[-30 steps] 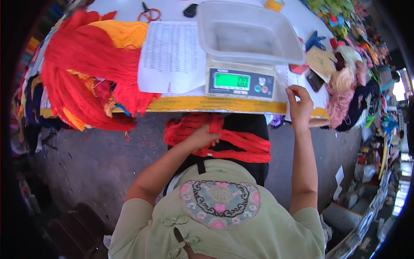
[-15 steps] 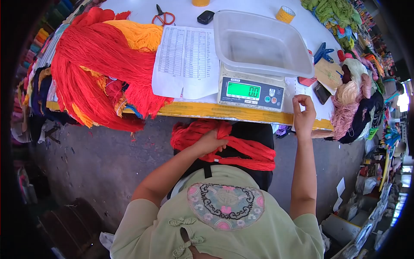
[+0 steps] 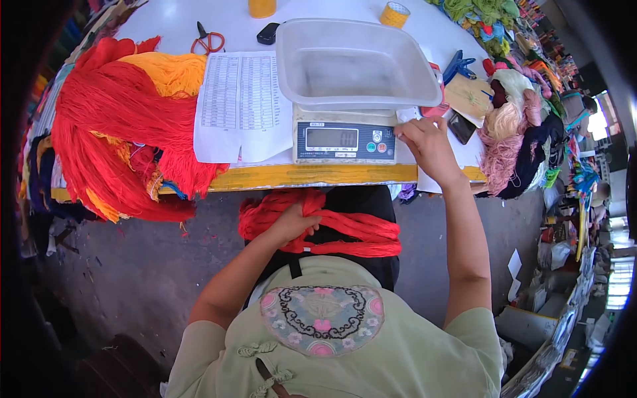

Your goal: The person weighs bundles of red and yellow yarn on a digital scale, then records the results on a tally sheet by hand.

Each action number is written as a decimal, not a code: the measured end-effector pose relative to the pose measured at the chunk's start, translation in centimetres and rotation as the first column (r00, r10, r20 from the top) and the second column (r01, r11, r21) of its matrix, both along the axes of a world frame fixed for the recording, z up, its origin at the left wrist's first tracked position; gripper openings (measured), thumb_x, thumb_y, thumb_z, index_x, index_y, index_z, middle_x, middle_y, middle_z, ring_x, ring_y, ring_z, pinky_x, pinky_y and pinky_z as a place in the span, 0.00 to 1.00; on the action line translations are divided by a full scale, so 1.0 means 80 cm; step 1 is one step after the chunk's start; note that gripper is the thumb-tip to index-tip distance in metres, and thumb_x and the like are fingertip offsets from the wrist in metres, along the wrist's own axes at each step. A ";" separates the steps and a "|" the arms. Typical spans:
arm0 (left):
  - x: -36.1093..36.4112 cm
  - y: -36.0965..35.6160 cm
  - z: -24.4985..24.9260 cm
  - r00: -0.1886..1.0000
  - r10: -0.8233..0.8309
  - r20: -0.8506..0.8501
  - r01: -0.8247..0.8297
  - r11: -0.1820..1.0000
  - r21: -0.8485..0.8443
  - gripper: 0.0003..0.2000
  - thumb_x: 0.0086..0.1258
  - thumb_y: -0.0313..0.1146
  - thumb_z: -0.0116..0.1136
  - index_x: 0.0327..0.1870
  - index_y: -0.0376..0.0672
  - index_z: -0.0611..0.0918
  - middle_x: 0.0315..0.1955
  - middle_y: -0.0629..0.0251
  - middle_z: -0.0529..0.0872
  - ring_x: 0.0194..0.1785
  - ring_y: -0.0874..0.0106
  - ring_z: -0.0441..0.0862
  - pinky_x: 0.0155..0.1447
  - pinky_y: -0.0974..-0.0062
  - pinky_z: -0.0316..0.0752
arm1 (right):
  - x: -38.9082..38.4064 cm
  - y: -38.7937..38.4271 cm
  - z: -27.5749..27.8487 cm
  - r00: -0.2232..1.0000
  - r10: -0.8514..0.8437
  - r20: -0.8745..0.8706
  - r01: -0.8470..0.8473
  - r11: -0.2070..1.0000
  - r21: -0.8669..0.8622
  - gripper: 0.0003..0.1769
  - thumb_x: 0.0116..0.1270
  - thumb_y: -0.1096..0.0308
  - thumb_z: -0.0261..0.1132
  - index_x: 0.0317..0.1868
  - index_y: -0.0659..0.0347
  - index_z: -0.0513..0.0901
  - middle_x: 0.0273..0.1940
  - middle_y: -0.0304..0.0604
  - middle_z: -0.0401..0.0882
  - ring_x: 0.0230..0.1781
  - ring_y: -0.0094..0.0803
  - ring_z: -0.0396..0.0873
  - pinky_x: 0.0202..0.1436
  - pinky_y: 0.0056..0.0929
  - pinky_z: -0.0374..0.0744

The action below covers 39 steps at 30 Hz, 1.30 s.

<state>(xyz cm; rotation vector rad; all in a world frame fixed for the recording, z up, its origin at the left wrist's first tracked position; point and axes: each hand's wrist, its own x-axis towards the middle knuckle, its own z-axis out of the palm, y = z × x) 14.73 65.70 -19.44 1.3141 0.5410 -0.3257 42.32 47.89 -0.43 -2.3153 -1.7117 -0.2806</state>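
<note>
My left hand [image 3: 296,224] is closed around a red yarn skein [image 3: 361,232] lying across my lap. At the right edge of the digital scale [image 3: 345,142], my right hand [image 3: 424,140] has its thumb and fingers pinched together; what they hold, if anything, is too small to make out. A translucent plastic tub [image 3: 358,99] sits on top of the scale. The scale's display is grey, with faint digits. Left of the scale lies a printed sheet [image 3: 242,109], partly over the table's yellow front edge.
Red yarn [image 3: 126,113] and orange yarn [image 3: 172,71] pile up on the left. Behind are scissors [image 3: 208,41], a black case [image 3: 268,33] and a tape roll [image 3: 394,14]. On the right lie a blue clamp [image 3: 459,65], a phone [image 3: 461,127] and pink yarn [image 3: 499,156].
My right hand has moved left and forward to the scale's edge. The scale's display went from lit green to grey. My left hand keeps its hold on the red skein; the view has shifted.
</note>
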 end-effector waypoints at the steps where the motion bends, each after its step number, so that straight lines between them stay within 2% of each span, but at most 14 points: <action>1: -0.001 0.000 0.002 1.000 -0.003 0.001 0.003 1.000 0.008 0.12 0.71 0.31 0.63 0.50 0.36 0.80 0.30 0.66 0.84 0.29 0.77 0.79 0.35 0.79 0.75 | 0.002 0.005 0.001 1.000 -0.017 -0.008 0.017 1.000 -0.014 0.07 0.66 0.70 0.67 0.44 0.54 0.79 0.36 0.38 0.84 0.42 0.37 0.81 0.58 0.41 0.64; 8: -0.002 -0.001 0.006 1.000 0.002 0.009 -0.002 1.000 0.022 0.11 0.71 0.31 0.63 0.50 0.37 0.80 0.30 0.67 0.83 0.29 0.77 0.79 0.34 0.79 0.75 | 0.012 0.014 0.004 0.997 0.025 0.067 -0.027 0.999 0.020 0.12 0.66 0.69 0.68 0.48 0.53 0.76 0.35 0.38 0.85 0.45 0.37 0.81 0.60 0.43 0.62; 11: 0.000 0.000 0.008 1.000 -0.021 0.012 0.021 1.000 0.021 0.11 0.71 0.31 0.63 0.50 0.37 0.80 0.30 0.67 0.83 0.29 0.78 0.79 0.34 0.79 0.75 | 0.011 0.012 0.003 0.989 -0.101 -0.107 0.100 0.995 -0.018 0.12 0.65 0.71 0.69 0.47 0.54 0.78 0.36 0.35 0.86 0.48 0.35 0.80 0.60 0.43 0.62; 17: -0.001 0.000 0.000 1.000 -0.011 0.023 0.010 1.000 0.022 0.09 0.71 0.30 0.63 0.47 0.37 0.81 0.29 0.67 0.84 0.28 0.78 0.79 0.34 0.79 0.75 | 0.007 0.017 0.003 0.943 -0.316 -0.102 0.315 0.949 -0.027 0.14 0.62 0.65 0.74 0.45 0.55 0.80 0.36 0.37 0.87 0.44 0.36 0.83 0.59 0.42 0.67; 20: -0.001 0.001 -0.001 1.000 -0.022 0.021 0.021 1.000 0.021 0.08 0.71 0.30 0.63 0.47 0.38 0.82 0.29 0.67 0.84 0.28 0.78 0.79 0.34 0.79 0.75 | 0.016 0.006 -0.019 0.909 -0.361 -0.209 0.380 0.923 0.057 0.15 0.61 0.64 0.75 0.44 0.57 0.81 0.38 0.40 0.86 0.40 0.36 0.83 0.52 0.38 0.74; 23: -0.002 0.003 0.017 1.000 0.008 0.029 -0.008 1.000 -0.018 0.10 0.71 0.30 0.63 0.49 0.37 0.81 0.30 0.67 0.84 0.29 0.78 0.79 0.34 0.79 0.75 | 0.011 -0.004 -0.047 0.817 -0.317 -0.481 0.508 0.792 0.340 0.13 0.63 0.66 0.74 0.43 0.59 0.81 0.37 0.43 0.84 0.37 0.35 0.82 0.44 0.35 0.77; 26: 0.001 0.005 0.016 1.000 0.016 0.026 -0.014 0.995 -0.096 0.13 0.71 0.32 0.65 0.53 0.39 0.80 0.31 0.68 0.83 0.28 0.78 0.79 0.34 0.80 0.74 | -0.018 -0.017 -0.058 0.823 -0.291 -0.488 0.545 0.648 0.533 0.11 0.65 0.71 0.72 0.45 0.62 0.81 0.36 0.43 0.81 0.35 0.31 0.80 0.40 0.29 0.78; 27: 0.002 0.009 0.012 1.000 0.022 0.017 -0.020 0.992 -0.124 0.14 0.70 0.32 0.65 0.54 0.39 0.80 0.31 0.68 0.83 0.28 0.78 0.79 0.34 0.80 0.74 | -0.034 -0.021 -0.066 0.791 -0.277 -0.546 0.582 0.614 0.532 0.09 0.67 0.73 0.70 0.44 0.65 0.80 0.33 0.40 0.78 0.34 0.30 0.78 0.41 0.27 0.78; 28: 0.006 0.015 0.032 0.998 -0.051 0.041 0.054 0.996 -0.067 0.19 0.67 0.32 0.69 0.57 0.42 0.78 0.34 0.70 0.83 0.31 0.79 0.78 0.36 0.80 0.74 | -0.059 -0.025 -0.069 0.688 -0.168 -0.706 0.591 0.694 0.410 0.08 0.67 0.74 0.69 0.44 0.65 0.80 0.33 0.40 0.78 0.34 0.29 0.78 0.42 0.27 0.78; 30: 0.014 0.019 0.020 0.949 -0.091 0.302 0.067 0.994 0.086 0.24 0.60 0.28 0.74 0.58 0.42 0.78 0.41 0.70 0.82 0.35 0.79 0.78 0.40 0.79 0.76 | -0.120 -0.033 -0.072 0.335 -0.016 -0.942 0.506 0.846 0.166 0.06 0.67 0.74 0.68 0.43 0.65 0.81 0.33 0.40 0.79 0.34 0.29 0.78 0.42 0.27 0.78; 31: 0.018 0.021 0.016 0.939 -0.115 0.323 0.093 0.992 0.084 0.24 0.60 0.28 0.74 0.57 0.42 0.78 0.42 0.70 0.82 0.36 0.79 0.79 0.41 0.78 0.76 | -0.145 -0.032 -0.084 0.370 -0.021 -0.929 0.283 0.955 0.092 0.05 0.67 0.74 0.68 0.42 0.63 0.82 0.34 0.42 0.80 0.34 0.31 0.79 0.43 0.29 0.79; 32: 0.025 0.026 0.050 0.961 -0.222 0.165 0.202 0.971 0.130 0.22 0.62 0.30 0.73 0.57 0.41 0.78 0.40 0.70 0.83 0.36 0.79 0.80 0.40 0.77 0.77 | -0.165 -0.028 -0.092 0.413 -0.005 -0.911 0.048 0.999 0.016 0.05 0.67 0.74 0.68 0.42 0.62 0.83 0.34 0.43 0.81 0.35 0.34 0.81 0.43 0.30 0.79; 34: 0.037 0.031 0.062 0.953 -0.302 0.032 0.292 0.939 0.182 0.19 0.65 0.31 0.70 0.55 0.40 0.79 0.34 0.70 0.84 0.34 0.78 0.80 0.38 0.77 0.77 | -0.204 -0.026 -0.130 0.525 0.004 -0.851 -0.076 0.996 -0.042 0.06 0.65 0.71 0.69 0.41 0.59 0.85 0.38 0.45 0.83 0.38 0.42 0.83 0.46 0.36 0.81; 39: 0.041 0.041 0.058 0.897 -0.441 0.011 0.400 0.823 0.403 0.14 0.69 0.31 0.65 0.52 0.39 0.79 0.31 0.69 0.84 0.30 0.78 0.79 0.36 0.77 0.76 | -0.240 -0.005 -0.178 0.676 0.088 -0.731 -0.241 0.965 -0.106 0.10 0.62 0.67 0.71 0.43 0.59 0.86 0.43 0.45 0.83 0.49 0.44 0.81 0.53 0.40 0.79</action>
